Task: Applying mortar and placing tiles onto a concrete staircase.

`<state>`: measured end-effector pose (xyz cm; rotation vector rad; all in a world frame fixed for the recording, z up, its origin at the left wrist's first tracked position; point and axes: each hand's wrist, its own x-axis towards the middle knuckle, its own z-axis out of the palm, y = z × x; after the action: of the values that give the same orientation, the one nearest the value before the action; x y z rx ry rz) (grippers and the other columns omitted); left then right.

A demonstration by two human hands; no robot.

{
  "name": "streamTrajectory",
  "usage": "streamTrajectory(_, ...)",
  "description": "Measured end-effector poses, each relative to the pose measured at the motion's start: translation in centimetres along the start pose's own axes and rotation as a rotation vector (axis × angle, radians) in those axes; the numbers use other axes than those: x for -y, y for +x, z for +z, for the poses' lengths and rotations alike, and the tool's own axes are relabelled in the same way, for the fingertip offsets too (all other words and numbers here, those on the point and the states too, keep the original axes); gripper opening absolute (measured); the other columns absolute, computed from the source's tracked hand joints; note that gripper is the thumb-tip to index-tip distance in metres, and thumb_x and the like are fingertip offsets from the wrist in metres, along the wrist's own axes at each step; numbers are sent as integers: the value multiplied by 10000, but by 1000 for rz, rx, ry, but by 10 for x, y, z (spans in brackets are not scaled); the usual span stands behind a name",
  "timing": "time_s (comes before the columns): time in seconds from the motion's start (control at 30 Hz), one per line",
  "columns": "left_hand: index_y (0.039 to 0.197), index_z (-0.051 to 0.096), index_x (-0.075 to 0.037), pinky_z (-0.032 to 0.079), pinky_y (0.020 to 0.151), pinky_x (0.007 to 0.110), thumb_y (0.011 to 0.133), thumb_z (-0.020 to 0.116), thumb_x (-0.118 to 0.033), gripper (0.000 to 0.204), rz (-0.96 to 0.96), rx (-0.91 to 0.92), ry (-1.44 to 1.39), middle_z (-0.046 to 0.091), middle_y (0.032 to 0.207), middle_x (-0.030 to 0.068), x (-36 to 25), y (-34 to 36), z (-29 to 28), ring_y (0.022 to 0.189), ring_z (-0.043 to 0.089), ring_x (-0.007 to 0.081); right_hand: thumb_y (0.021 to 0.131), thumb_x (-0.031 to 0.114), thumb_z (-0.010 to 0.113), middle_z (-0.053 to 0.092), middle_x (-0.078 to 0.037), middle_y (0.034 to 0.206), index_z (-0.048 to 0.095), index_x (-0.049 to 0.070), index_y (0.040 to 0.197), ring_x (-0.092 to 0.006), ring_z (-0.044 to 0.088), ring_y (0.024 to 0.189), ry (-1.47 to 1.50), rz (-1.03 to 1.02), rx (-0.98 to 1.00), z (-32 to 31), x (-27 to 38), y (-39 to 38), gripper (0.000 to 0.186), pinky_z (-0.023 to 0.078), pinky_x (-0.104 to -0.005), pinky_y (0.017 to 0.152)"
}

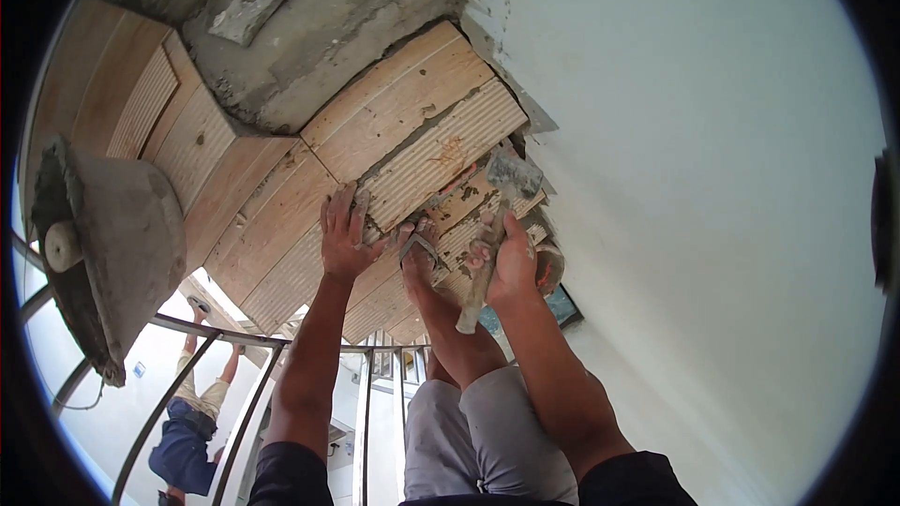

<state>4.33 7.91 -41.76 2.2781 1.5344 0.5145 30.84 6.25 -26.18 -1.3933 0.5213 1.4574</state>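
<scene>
Grey, dirty material is forming the head of the hammer [515,175], which is sitting just right of the centre of the frame. With my right hand [512,260] I am gripping its pale handle, my fingers closing around it, and the lower end is pointing toward the bottom of the frame. My left hand [345,242] is lying palm down near the centre, the fingers slightly spreading and the thumb reaching to the right, over the wood-coloured tiles [272,206]. Above and between my hands, a ridged tile [450,152] is running diagonally. My sandalled foot [418,248] is standing between the two hands. At the left edge, a cement-stained tub [141,225] is leaning by the metal railing [202,331]. Rough concrete [328,47] is filling the top, a pale wall [712,187] is covering the right side, and another person [187,445] is standing at lower left.
</scene>
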Motion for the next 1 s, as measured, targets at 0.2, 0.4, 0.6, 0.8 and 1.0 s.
streamTrajectory(0.2, 1503, 537, -92, 251, 1283, 642, 686, 905, -397, 946, -19, 33, -13, 390, 1689, 167, 0, -2, -3, 1556, 355, 412, 1105, 496, 553, 494, -5, 745, 617, 92, 1137, -132, 477, 556, 6, 84, 18, -19, -6, -24, 410, 440, -299, 513)
streamTrajectory(0.4, 1502, 525, -88, 305, 1250, 647, 741, 924, -492, 950, 79, -60, 18, 395, 1683, 179, 3, -1, 4, 1526, 395, 428, 1059, 430, 660, 526, 5, 738, 644, 108, 1044, -148, 497, 553, -69, 104, -84, -33, -27, 9, 323, 451, -304, 510)
streamTrajectory(0.6, 1532, 503, -110, 312, 1238, 670, 748, 921, -530, 982, 74, -24, 23, 387, 1691, 181, -4, 2, 5, 1536, 382, 442, 1025, 366, 701, 551, 6, 721, 649, 134, 965, -143, 508, 554, -187, 127, -156, -42, -33, 17, 246, 448, -305, 499)
streamTrajectory(0.8, 1542, 505, -116, 295, 1242, 687, 765, 917, -530, 973, 61, -43, 24, 395, 1699, 180, -2, 0, 4, 1553, 379, 440, 963, 317, 728, 583, 9, 756, 643, 149, 932, -144, 535, 568, -97, 60, -92, -33, -30, 15, 191, 452, -312, 496)
streamTrajectory(1.0, 1542, 507, -122, 287, 1249, 683, 745, 934, -473, 970, 17, -39, -4, 384, 1710, 182, -4, 3, 3, 1569, 361, 446, 944, 266, 715, 568, -1, 764, 609, 141, 935, -155, 536, 570, -194, 3, -158, -29, -17, 42, 164, 451, -311, 489)
